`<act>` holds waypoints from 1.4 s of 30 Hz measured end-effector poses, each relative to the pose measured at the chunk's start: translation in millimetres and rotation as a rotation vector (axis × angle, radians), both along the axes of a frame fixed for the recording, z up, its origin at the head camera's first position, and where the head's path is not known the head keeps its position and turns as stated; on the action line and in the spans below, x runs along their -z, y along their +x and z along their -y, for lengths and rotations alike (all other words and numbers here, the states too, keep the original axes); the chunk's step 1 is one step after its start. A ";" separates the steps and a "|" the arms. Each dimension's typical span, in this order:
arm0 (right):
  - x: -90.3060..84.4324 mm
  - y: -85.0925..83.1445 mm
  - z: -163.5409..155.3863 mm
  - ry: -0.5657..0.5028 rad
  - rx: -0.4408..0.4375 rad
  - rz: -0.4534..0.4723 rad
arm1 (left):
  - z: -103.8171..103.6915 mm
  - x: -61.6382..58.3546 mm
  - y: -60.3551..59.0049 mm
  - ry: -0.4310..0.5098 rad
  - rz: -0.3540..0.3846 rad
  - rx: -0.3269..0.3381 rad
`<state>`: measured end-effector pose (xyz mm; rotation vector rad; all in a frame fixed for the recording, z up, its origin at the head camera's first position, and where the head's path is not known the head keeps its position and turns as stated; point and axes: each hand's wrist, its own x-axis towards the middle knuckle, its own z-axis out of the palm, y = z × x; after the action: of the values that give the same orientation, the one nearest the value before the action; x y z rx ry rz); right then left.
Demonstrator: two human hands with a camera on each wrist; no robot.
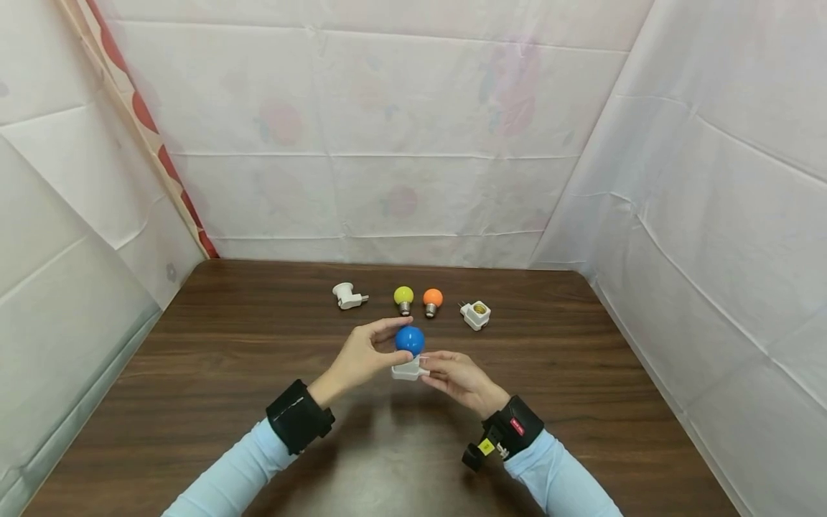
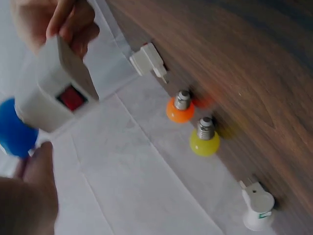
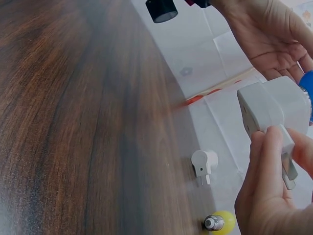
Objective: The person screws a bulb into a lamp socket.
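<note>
Pale blue sleeves and black wrist straps are seen nearest the camera, above a dark wooden counter (image 1: pixel 194 359).

Item 1: blue bulb (image 1: pixel 410 339), pinched between thumb and fingers of the left hand (image 1: pixel 362 357), held above the counter at centre.

Item 2: white socket adapter (image 1: pixel 408 369), gripped from the right side by the right hand (image 1: pixel 460 378), directly beneath the bulb and touching it. A red switch is shown on its face in the left wrist view.

Progress: the bulb is judged to be seated at the socket mouth; how far it is threaded cannot be told, the joint being hidden by fingers.

Unused stock, in a row further back: white adapter (image 1: pixel 349 295), yellow bulb (image 1: pixel 403 298), orange bulb (image 1: pixel 432 300), white socket (image 1: pixel 477 314). All are lying apart and untouched.
</note>
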<state>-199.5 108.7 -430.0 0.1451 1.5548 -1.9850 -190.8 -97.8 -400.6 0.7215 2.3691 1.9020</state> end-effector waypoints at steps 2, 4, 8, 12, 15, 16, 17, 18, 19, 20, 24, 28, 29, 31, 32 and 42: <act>-0.2 -0.7 0.5 0.001 0.004 -0.006 | -4.0 1.8 3.5 -0.023 -0.021 -0.086; -0.8 -1.0 1.4 0.002 0.000 -0.012 | -7.7 2.9 7.4 -0.042 -0.052 -0.150; -1.2 -0.7 1.9 0.001 -0.002 -0.016 | -14.5 -9.8 20.1 -0.037 -0.082 -0.195; -1.2 -0.4 1.8 -0.007 0.000 -0.007 | -17.9 -30.0 31.6 -0.037 -0.079 -0.194; -1.7 -0.5 2.1 -0.008 0.000 -0.001 | -15.6 -29.8 29.9 -0.041 -0.092 -0.172; -1.6 -0.7 2.3 -0.007 -0.001 -0.002 | -14.5 -29.0 28.9 -0.043 -0.092 -0.160; -1.9 -0.7 2.5 -0.006 0.000 -0.002 | -13.2 -27.1 26.9 -0.048 -0.084 -0.150; -1.6 -0.7 2.6 -0.007 0.000 -0.001 | -12.0 -24.3 24.3 -0.052 -0.073 -0.139; -1.4 -0.7 2.7 -0.006 -0.002 -0.002 | -10.4 -21.0 21.5 -0.058 -0.062 -0.127; -1.4 -0.6 2.8 -0.005 -0.003 -0.003 | -8.8 -17.6 18.3 -0.064 -0.050 -0.114; -0.6 -0.1 2.5 -0.001 -0.007 0.000 | -1.7 -6.6 6.5 -0.080 -0.021 -0.040; -0.1 0.7 1.7 0.007 -0.007 0.005 | 4.8 -3.4 -1.6 -0.080 -0.013 0.070; 0.2 1.0 1.6 0.008 -0.010 0.005 | 6.1 -3.0 -3.2 -0.079 -0.008 0.095; 0.8 1.6 1.4 0.007 -0.016 0.005 | 8.1 -2.9 -5.5 -0.075 0.000 0.142; 0.9 2.0 1.3 0.004 -0.018 0.007 | 8.7 -3.1 -6.2 -0.073 0.003 0.162; 1.8 3.0 1.4 -0.018 -0.025 0.001 | 9.5 -3.8 -7.3 -0.042 -0.002 0.212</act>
<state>-196.5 107.3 -431.8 0.1191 1.5305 -1.9788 -198.1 -107.3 -396.8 0.9299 2.2238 1.7619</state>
